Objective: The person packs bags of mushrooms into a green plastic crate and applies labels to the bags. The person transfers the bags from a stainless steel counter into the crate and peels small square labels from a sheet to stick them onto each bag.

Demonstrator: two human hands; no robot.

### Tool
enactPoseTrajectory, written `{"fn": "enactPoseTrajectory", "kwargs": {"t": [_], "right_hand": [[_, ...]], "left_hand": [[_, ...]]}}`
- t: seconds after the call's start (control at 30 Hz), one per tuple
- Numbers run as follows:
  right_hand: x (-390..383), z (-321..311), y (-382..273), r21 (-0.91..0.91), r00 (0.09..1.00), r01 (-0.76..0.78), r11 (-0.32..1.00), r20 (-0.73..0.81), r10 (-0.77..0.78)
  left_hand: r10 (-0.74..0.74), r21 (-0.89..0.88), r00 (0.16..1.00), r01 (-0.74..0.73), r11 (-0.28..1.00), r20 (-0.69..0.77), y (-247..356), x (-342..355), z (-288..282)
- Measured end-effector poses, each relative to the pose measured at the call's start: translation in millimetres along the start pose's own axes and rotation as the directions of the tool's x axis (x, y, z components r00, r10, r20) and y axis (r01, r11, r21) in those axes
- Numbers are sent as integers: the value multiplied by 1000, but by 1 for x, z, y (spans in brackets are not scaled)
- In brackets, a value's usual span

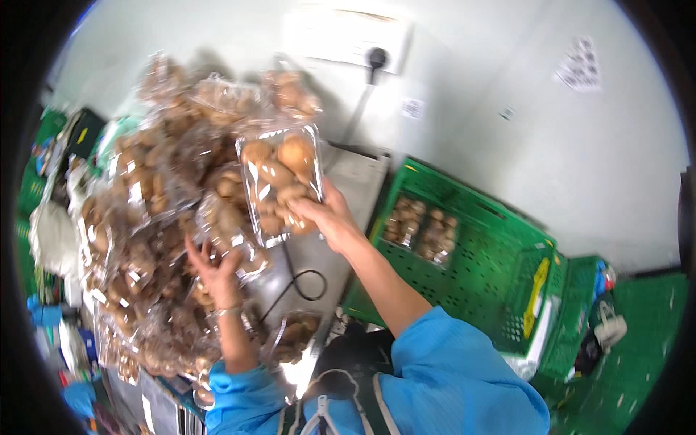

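Here, in the head view, the right hand (328,217) is raised over a metal worktop (355,181), its fingers curled around the lower right edge of a clear plastic pack of brown mushrooms (281,181). The pack is held up off the surface and tilted, its film face turned toward the camera, just beside the tall heap of similar wrapped mushroom packs (152,217) that fills the left of the picture. The left hand (216,272) is spread open with fingers pointing upward, pressed against the packs at the heap's right flank; it grips nothing that can be made out, though its fingertips touch the crinkled film. A thin bracelet sits at that wrist. Both forearms come out of blue sleeves (449,377) at the lower edge.

A black cable (301,279) loops across the worktop between the two arms, and another mushroom pack (293,337) lies near the worktop's front edge. To the right stands a green plastic crate (493,268) with two packs of mushrooms (424,228) lying inside, near its far wall. A white wall (507,109) runs behind.
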State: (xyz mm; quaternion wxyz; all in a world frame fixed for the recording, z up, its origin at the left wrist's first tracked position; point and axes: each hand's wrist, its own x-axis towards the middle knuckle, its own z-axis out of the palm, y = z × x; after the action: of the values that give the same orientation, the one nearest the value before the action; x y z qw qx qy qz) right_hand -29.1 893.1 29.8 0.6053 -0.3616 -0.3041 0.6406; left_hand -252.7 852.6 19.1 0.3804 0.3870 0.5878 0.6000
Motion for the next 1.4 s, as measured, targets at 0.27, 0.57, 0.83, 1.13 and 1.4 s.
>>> {"fn": "enactPoseTrajectory", "kwargs": {"t": [0.27,0.57,0.83,1.13,1.4], "right_hand": [[-215,-335,-12,32,639,-30,999,-768,44],[-216,-475,53,-667,567,-641,380,-745,-352],[-300,-492,-64,162,694,-64,985,-702,161],[-241,-553,-20,-692,604,-687,221,-713,-357],[-91,-190,-90,-412,953,75,908,299,57]], "left_hand": [[-60,-532,630,699,478,775,31,-48,39],[19,-117,117,947,299,993,-70,-171,227],[-479,401,146,371,837,866,-176,-344,350],[143,527,767,-551,647,626,-51,-169,180],[490,645,869,-415,642,72,37,-5,56]]}}
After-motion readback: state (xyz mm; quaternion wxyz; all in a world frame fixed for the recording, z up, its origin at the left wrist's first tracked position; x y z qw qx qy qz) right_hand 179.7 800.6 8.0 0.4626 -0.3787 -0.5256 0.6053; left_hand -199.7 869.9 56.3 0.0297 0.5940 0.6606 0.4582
